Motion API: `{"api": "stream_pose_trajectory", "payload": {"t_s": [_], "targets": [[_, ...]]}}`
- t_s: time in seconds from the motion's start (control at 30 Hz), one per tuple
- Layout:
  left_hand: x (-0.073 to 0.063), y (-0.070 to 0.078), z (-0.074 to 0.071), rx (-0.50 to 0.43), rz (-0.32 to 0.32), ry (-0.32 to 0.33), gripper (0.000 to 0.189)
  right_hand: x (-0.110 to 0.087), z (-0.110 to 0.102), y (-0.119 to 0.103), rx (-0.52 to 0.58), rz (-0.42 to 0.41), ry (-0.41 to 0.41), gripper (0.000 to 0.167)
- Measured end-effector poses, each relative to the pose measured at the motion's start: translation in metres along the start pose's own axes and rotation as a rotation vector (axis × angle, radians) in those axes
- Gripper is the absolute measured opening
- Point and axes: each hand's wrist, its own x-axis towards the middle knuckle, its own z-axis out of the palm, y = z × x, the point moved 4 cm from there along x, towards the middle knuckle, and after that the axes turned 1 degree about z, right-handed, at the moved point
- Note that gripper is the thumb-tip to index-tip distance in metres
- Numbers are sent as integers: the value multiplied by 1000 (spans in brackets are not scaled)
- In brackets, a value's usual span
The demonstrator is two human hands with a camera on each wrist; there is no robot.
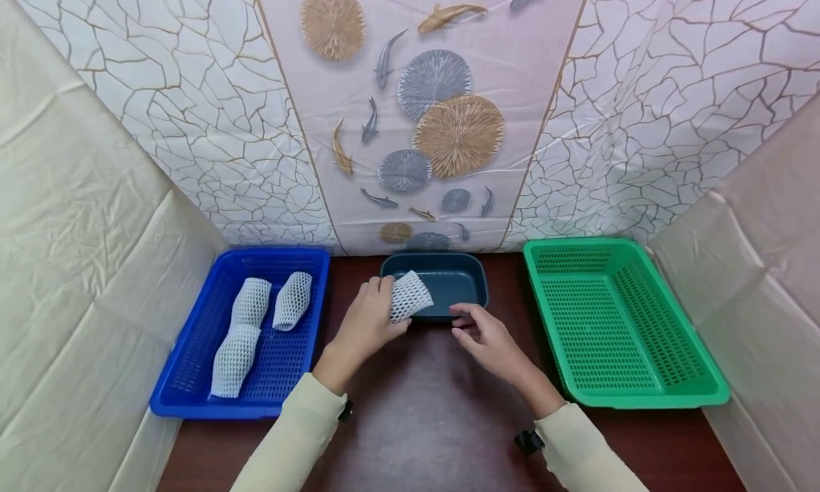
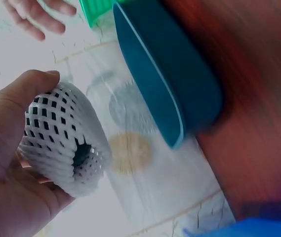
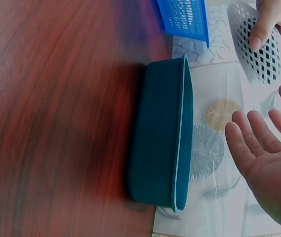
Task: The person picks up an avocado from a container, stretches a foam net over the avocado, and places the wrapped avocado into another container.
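Observation:
My left hand (image 1: 368,317) grips a white foam fruit net (image 1: 410,296) above the left part of a dark teal tray (image 1: 458,289). In the left wrist view, something dark shows through the holes and end of that foam net (image 2: 63,131); its kind is hidden. My right hand (image 1: 488,339) holds nothing and hovers by the tray's front right corner, its fingers loosely bent. The right wrist view shows the right hand (image 3: 266,153) palm up, apart from the foam net (image 3: 259,47).
At the left, a blue basket (image 1: 188,335) holds three white foam nets (image 1: 237,360), (image 1: 251,301), (image 1: 293,301). A green basket (image 1: 596,335) stands at the right. Both flank the tray on a dark red wooden table (image 1: 410,421). Fabric walls (image 1: 403,214) enclose the back and sides.

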Motion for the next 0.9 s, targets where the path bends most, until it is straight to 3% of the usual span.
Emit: {"api": "stream_pose_trajectory", "payload": {"t_s": [0.33,0.6,0.73,0.9], "targets": [[-3,-43,-35,-67,-81,48,81,1,22,-17,-149,-162,-19,44],[-6,-85,-56,62,-158,66,71,13,44,-39,-245,-268,-95,44],[-11,-108,-59,-6,-235,0,71,22,55,-51,-279,-317,-120,44],[-19,-138,-59,-86,-317,-132,81,31,73,-60,-297,-365,-147,46]]}}
